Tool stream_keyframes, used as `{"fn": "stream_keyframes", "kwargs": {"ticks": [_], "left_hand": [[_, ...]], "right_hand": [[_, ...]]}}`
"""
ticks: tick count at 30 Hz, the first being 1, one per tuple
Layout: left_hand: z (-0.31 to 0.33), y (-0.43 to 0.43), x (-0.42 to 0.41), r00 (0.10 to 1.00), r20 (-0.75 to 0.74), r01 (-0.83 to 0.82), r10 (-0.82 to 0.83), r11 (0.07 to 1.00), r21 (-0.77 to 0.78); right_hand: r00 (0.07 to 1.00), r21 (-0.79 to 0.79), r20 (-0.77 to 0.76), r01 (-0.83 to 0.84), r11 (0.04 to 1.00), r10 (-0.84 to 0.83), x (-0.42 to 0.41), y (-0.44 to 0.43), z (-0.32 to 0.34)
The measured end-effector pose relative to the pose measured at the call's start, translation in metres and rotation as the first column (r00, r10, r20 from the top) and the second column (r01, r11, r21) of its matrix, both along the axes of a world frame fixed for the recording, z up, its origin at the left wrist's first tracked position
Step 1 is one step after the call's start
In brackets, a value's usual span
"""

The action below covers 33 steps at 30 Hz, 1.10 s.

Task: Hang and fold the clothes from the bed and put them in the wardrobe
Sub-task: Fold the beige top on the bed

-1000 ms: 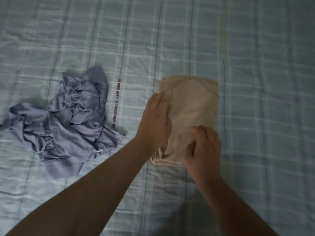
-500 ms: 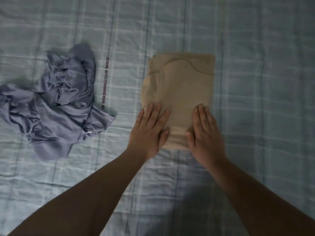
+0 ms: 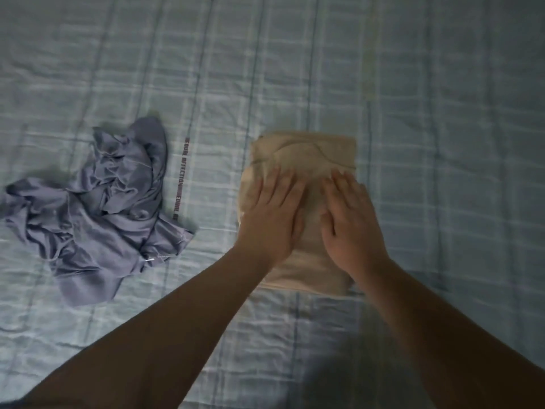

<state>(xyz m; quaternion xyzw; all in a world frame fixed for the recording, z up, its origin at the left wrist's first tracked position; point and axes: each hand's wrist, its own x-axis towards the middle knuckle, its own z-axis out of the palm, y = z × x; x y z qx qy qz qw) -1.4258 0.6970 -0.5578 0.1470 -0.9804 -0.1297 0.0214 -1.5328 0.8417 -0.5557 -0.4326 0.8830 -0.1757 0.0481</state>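
A beige garment [image 3: 306,152], folded into a neat rectangle, lies flat on the bed in the middle of the view. My left hand [image 3: 272,215] rests flat on its left half, fingers straight and pointing away from me. My right hand [image 3: 349,219] lies flat on its right half in the same way. Both palms press the fabric down side by side. A crumpled lavender-blue garment [image 3: 103,208] lies in a heap to the left, apart from both hands.
The bed [image 3: 442,113] fills the whole view, covered with a pale blue checked sheet that carries a strip of dark printed lettering [image 3: 180,178] between the two garments. No wardrobe or hanger is in view.
Both hands have slid from the near edge of the beige garment up over its middle, staying flat. One second ago the right hand was curled at the near edge.
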Motion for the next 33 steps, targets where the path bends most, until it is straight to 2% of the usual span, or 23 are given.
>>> {"fn": "stream_keyframes", "kwargs": {"ticks": [5, 11, 13, 15, 17, 19, 22, 26, 29, 33], "left_hand": [[-0.032, -0.023, -0.041, 0.966, 0.242, -0.075, 0.093, 0.994, -0.081], [-0.038, -0.03, -0.038, 0.966, 0.249, -0.073, 0.072, 0.997, -0.005], [-0.029, -0.031, -0.031, 0.981, 0.187, -0.058, 0.047, 0.997, 0.054], [-0.017, -0.028, -0.014, 1.0, 0.026, 0.013, -0.015, 0.996, 0.088], [-0.007, -0.021, 0.011, 0.981, -0.157, 0.125, -0.113, 0.99, 0.067], [-0.003, -0.011, 0.041, 0.96, -0.192, 0.213, -0.201, 0.976, 0.045], [-0.01, -0.002, 0.078, 0.956, -0.06, 0.291, -0.289, 0.956, 0.037], [-0.027, -0.003, 0.096, 0.923, 0.163, 0.358, -0.349, 0.933, -0.027], [-0.029, -0.003, 0.092, 0.914, 0.2, 0.371, -0.353, 0.926, -0.065], [-0.026, -0.002, 0.093, 0.913, 0.225, 0.371, -0.341, 0.923, -0.106]], "right_hand": [[0.999, 0.186, -0.028, -0.013, 0.983, 0.018, -0.036, -0.026, -0.037], [1.0, 0.214, -0.003, -0.005, 0.977, 0.006, -0.04, -0.02, -0.055], [1.0, 0.207, -0.003, 0.009, 0.978, -0.009, -0.038, -0.02, -0.048], [1.0, 0.136, -0.028, 0.01, 0.991, -0.006, -0.031, -0.009, -0.032], [0.997, 0.027, -0.041, -0.068, 0.997, 0.069, -0.016, 0.009, -0.013], [0.981, 0.012, -0.029, -0.19, 0.982, 0.19, 0.009, 0.03, -0.001], [0.936, 0.141, -0.033, -0.341, 0.929, 0.349, 0.045, 0.058, -0.002], [0.923, 0.372, 0.023, -0.365, 0.853, 0.385, 0.059, 0.073, -0.012], [0.924, 0.437, 0.029, -0.354, 0.827, 0.381, 0.06, 0.07, -0.014], [0.93, 0.449, -0.065, -0.297, 0.843, 0.362, 0.069, 0.063, -0.012]]}}
